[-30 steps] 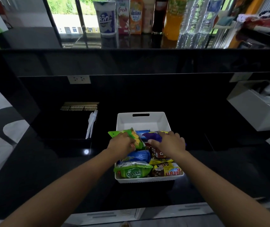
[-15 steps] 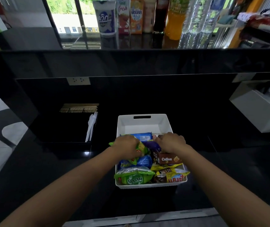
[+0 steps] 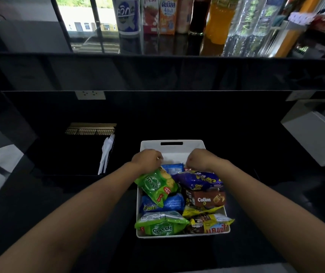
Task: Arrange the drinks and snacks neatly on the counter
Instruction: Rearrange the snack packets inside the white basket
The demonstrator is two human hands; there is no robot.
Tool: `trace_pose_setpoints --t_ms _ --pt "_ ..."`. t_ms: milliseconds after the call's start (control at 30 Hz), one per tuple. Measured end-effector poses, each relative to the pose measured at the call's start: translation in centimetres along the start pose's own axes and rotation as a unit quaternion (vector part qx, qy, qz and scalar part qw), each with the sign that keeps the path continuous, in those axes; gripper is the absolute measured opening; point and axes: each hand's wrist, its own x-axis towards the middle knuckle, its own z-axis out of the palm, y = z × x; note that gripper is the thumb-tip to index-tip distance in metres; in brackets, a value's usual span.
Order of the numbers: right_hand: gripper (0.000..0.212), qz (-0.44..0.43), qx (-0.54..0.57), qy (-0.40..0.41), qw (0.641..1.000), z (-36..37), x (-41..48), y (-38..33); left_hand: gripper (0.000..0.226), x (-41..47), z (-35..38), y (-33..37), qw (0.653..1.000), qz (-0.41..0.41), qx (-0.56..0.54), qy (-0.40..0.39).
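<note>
A white basket (image 3: 172, 149) of snack packs sits on the black counter in front of me. My left hand (image 3: 146, 158) grips the top edge of a green snack bag (image 3: 156, 185) at the basket's left. My right hand (image 3: 201, 159) pinches the top of a purple snack bag (image 3: 199, 180) on the right. Below them lie a brown Collon box (image 3: 205, 199), a blue pack (image 3: 163, 203), another green bag (image 3: 160, 225) and a yellow pack (image 3: 210, 224). Drinks stand in a row on the upper ledge: a white cup (image 3: 126, 15), juice cartons (image 3: 158, 15), a dark bottle (image 3: 197, 14), an orange bottle (image 3: 217, 20) and clear water bottles (image 3: 248, 24).
White plastic cutlery (image 3: 105, 154) stands in a dark holder left of the basket, beside a wire rack (image 3: 90, 129). A white box (image 3: 315, 134) sits at the right. A wall socket (image 3: 90, 95) is on the black back panel.
Both hands moved toward the far end of the basket, dragging the green and purple bags so they now lie spread over the packs beneath. The Collon box has come into view.
</note>
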Motion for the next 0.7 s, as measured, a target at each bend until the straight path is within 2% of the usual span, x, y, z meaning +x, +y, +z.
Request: trace_pose_setpoints --t_ms 67,200,333,400,500,700 --pt "0.023 -0.035 0.044 0.003 0.998 0.4 1.0 -0.5 0.034 0.2 -0.1 -0.6 1.000 -0.020 0.010 -0.016" --pt "0.040 -0.084 0.001 -0.033 0.996 1.8 3.6 -2.0 0.037 -1.4 0.5 -2.1 0.998 -0.012 0.040 -0.056" --pt "0.049 -0.112 -0.067 -0.131 0.983 3.2 5.4 -2.8 0.039 -3.0 1.6 -2.8 0.995 -0.034 -0.066 -0.071" --pt "0.058 -0.104 -0.075 -0.154 0.980 3.7 6.1 -2.7 0.037 -2.8 1.7 -2.8 0.992 -0.043 -0.092 -0.068" --pt "0.069 -0.097 -0.072 -0.152 0.981 3.9 7.1 -2.2 0.032 -2.1 1.6 -2.9 0.993 -0.060 -0.087 -0.061" --pt "0.055 -0.138 -0.057 -0.062 0.987 3.9 7.4 -1.1 0.028 0.7 1.2 -3.0 0.995 -0.090 -0.033 0.006"
